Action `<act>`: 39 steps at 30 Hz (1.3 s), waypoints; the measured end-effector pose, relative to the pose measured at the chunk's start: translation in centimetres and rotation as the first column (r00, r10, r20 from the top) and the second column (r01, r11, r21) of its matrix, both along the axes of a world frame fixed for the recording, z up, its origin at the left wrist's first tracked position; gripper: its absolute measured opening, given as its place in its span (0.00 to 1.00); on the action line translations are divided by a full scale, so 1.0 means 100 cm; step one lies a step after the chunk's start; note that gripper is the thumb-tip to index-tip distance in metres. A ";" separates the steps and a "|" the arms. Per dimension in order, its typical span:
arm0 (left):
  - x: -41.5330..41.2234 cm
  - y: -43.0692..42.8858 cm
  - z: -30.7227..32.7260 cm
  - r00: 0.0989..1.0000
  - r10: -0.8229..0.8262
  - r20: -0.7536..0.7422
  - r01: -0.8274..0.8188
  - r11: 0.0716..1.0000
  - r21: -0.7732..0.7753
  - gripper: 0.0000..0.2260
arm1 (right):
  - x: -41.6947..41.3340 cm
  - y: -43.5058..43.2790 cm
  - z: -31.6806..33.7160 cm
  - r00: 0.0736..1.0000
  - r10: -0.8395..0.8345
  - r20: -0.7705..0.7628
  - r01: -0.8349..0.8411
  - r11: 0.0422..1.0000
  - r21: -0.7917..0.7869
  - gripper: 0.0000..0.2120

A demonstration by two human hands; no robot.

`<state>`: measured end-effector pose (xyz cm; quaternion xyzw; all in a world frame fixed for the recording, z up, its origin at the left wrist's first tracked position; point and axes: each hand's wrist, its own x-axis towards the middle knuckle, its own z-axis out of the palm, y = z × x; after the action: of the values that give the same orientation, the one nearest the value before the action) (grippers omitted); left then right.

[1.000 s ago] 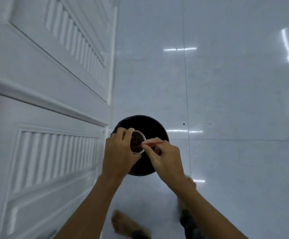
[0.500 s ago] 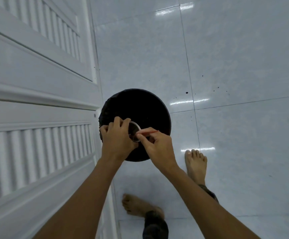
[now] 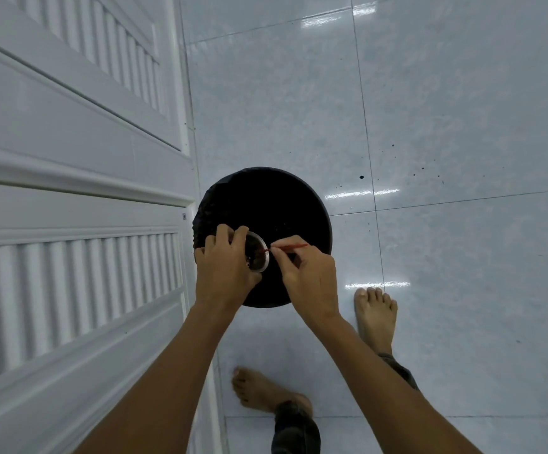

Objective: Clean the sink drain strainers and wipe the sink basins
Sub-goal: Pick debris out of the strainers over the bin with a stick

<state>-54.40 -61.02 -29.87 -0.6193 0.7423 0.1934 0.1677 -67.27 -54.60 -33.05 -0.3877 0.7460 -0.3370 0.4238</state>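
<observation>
Steel strainer (image 3: pixel 257 252) was held over the black bin (image 3: pixel 266 198), left hand (image 3: pixel 225 273) grip curled round its rim. Right hand (image 3: pixel 308 280), just right of it, pinched a red stick (image 3: pixel 290 246), its long axis pointing left into the strainer bowl.

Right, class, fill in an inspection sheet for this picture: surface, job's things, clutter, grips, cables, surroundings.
surface: glossy pale tiled floor with light reflections on it.
job's things: round metal strainer, dark inside, held over a black bin; thin red stick with its tip at the strainer.
clutter: dark specks on the tiles right of the bin.
grips: left-hand grip holds the strainer by its rim; right-hand grip pinches the red stick.
cables: nothing seen.
surroundings: white louvred door on the left; the person's bare feet on the floor near the bin.
</observation>
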 end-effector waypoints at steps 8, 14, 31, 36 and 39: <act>0.007 0.001 -0.001 0.999 0.051 -0.001 -0.051 0.998 0.021 0.35 | 0.014 0.011 -0.003 0.999 -0.049 0.014 0.049 0.999 0.017 0.06; 0.010 0.001 -0.008 0.996 0.086 0.024 -0.088 0.992 0.091 0.37 | 0.031 0.016 -0.006 0.994 -0.053 0.099 0.050 0.998 0.036 0.06; 0.017 -0.002 -0.025 0.991 0.050 0.126 -0.068 0.987 0.149 0.36 | 0.026 0.026 -0.023 0.992 -0.126 -0.005 0.127 0.990 0.067 0.07; 0.015 -0.002 -0.028 0.991 0.034 0.128 -0.053 0.988 0.147 0.36 | 0.020 0.020 -0.030 0.999 -0.049 -0.021 0.052 0.982 0.180 0.09; 0.017 -0.003 -0.030 0.984 0.032 0.173 -0.059 0.986 0.156 0.36 | 0.017 0.015 -0.030 0.992 -0.116 0.040 0.108 0.980 0.167 0.09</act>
<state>-52.72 -61.37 -32.83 -0.6348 0.6929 0.2031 0.2751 -65.58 -53.08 -36.05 -0.3005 0.7812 -0.3071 0.4529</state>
